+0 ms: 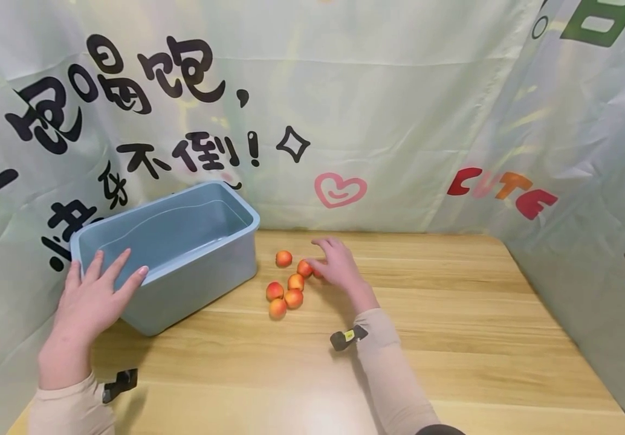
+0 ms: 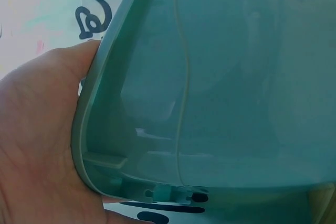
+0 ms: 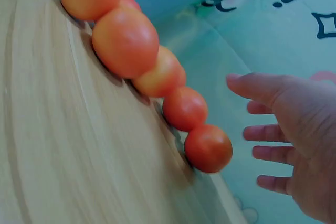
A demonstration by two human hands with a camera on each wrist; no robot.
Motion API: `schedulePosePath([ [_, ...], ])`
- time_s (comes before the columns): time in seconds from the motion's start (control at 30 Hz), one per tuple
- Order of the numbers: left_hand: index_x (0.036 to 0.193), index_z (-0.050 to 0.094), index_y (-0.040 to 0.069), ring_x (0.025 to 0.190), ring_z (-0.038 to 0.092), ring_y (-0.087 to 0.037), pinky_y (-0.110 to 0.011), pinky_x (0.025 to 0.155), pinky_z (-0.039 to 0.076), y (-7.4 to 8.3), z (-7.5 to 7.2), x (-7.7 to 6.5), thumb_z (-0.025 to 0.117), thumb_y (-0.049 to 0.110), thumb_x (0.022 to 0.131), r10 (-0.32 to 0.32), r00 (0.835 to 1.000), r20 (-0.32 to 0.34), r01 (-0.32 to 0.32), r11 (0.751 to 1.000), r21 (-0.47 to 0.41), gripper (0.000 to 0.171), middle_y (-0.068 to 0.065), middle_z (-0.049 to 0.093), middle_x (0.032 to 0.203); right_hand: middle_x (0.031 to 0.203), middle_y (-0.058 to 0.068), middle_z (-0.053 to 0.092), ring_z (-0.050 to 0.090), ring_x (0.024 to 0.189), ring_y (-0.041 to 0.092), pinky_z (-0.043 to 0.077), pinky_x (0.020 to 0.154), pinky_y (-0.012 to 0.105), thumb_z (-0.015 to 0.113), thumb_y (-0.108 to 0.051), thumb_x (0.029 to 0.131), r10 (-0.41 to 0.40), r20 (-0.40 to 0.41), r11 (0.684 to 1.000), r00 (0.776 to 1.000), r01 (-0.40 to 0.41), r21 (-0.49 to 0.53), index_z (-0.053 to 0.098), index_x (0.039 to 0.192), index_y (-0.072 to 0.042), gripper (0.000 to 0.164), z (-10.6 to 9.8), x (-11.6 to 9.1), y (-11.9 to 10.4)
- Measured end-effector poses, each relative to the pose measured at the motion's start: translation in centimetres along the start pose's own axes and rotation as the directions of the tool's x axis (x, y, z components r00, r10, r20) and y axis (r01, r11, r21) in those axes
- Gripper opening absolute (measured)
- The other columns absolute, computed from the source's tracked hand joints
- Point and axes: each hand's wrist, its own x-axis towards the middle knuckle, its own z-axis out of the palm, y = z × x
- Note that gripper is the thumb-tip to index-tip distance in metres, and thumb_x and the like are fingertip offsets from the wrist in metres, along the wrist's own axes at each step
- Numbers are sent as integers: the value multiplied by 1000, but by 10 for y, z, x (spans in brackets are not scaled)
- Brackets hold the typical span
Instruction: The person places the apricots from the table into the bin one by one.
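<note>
In the head view, a blue-grey plastic bin [image 1: 198, 296] stands on the left side of the wooden table, its top uncovered. My left hand [image 1: 92, 299] rests on its near left rim with the fingers spread and fairly straight; the left wrist view has that hand [image 2: 47, 129] against the rim [image 2: 81, 129]. Several small orange-red fruits, like apricots [image 1: 294, 298], lie right of the bin. Above the far end of the group is my right hand [image 1: 340, 266], its thumb partly covering one fruit [image 1: 317, 273]. The right wrist view shows its fingers apart, with nothing between them and the nearest fruit [image 3: 208, 148].
A wooden tabletop [image 1: 454, 338] spreads right and in front of the fruits. Behind it hangs a pale printed cloth [image 1: 388, 121] with black characters and a pink heart [image 1: 341, 190]. The cloth also borders both sides of the table.
</note>
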Motion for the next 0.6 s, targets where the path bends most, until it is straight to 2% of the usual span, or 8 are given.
schedulePosePath([
  [0.17, 157, 13, 13, 137, -16, -65, -78, 108, 0, 1, 0, -1, 26, 60, 101, 5, 1000, -3, -5, 1000, -1, 75, -41, 2, 154, 138, 17, 55, 45, 133, 39, 35, 113, 56, 69, -41, 88, 44, 110, 999, 993, -44, -1, 54, 138, -10, 60, -2, -5, 10],
  [0.3, 157, 13, 13, 136, -17, -65, -78, 108, 0, 1, 0, -2, 25, 60, 101, 5, 1000, 0, -5, 1000, -2, 75, -41, 1, 154, 140, 17, 55, 45, 132, 39, 35, 112, 56, 70, -40, 87, 64, 178, 998, 982, -60, -31, 53, 139, -10, 62, 0, -7, 15],
  [0.6, 157, 13, 12, 137, -17, -64, -76, 110, -2, 0, 0, -1, 25, 60, 101, 7, 1000, -5, -7, 1000, 3, 75, -40, 0, 154, 130, 16, 60, 50, 121, 35, 41, 106, 51, 76, -36, 82, 86, 196, 996, 977, -78, -48, 61, 131, -10, 57, 3, -10, 21],
])
